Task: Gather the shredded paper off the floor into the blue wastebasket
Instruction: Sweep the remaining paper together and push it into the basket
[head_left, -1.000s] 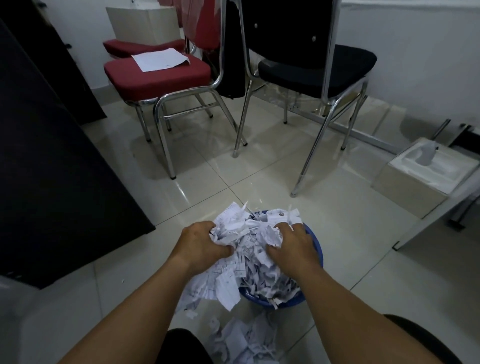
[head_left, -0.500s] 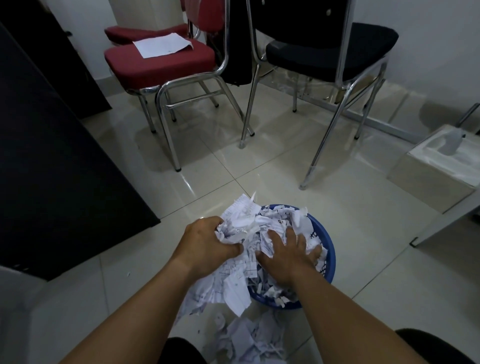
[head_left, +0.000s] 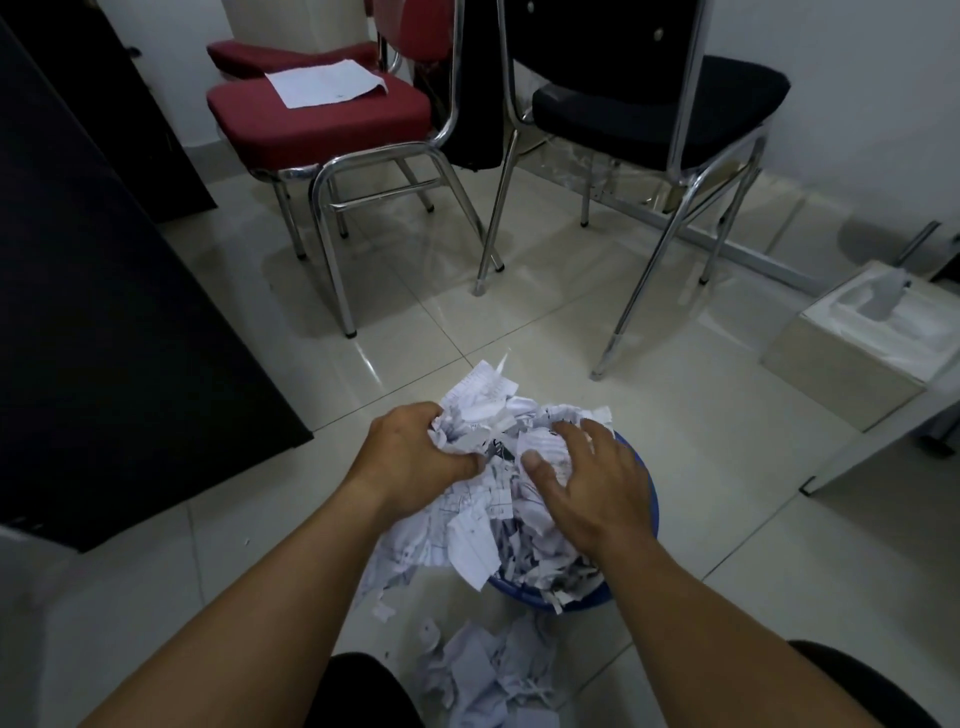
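- Left hand (head_left: 415, 457) is gripping a wad of shredded paper (head_left: 498, 509), fingers curled into the left edge of the heap.
- The heap is sitting piled above the rim of the blue wastebasket (head_left: 587, 603). Strips are hanging over its left and near sides.
- Right hand (head_left: 597, 488) is lying open on top of the heap, fingers spread, pressing down and holding nothing.
- Judgement: the step in hand is compacting. It is best to press straight down with the flat palm while the left hand tucks the overhang inward. A sideways shove is likely to tip the light basket or spill more.
- Loose scraps (head_left: 488, 675) are lying on the tiles just in front of the basket, not yet gathered, so the basket needs room for them.
- Surroundings: a dark cabinet (head_left: 104, 312) is standing at far left. Beyond it are a red chair (head_left: 322, 124) bearing a paper sheet (head_left: 324, 83), a black chair (head_left: 660, 109) and a tissue box (head_left: 872, 348).
- All of these are standing well apart from the basket, and nothing is blocking the hands.
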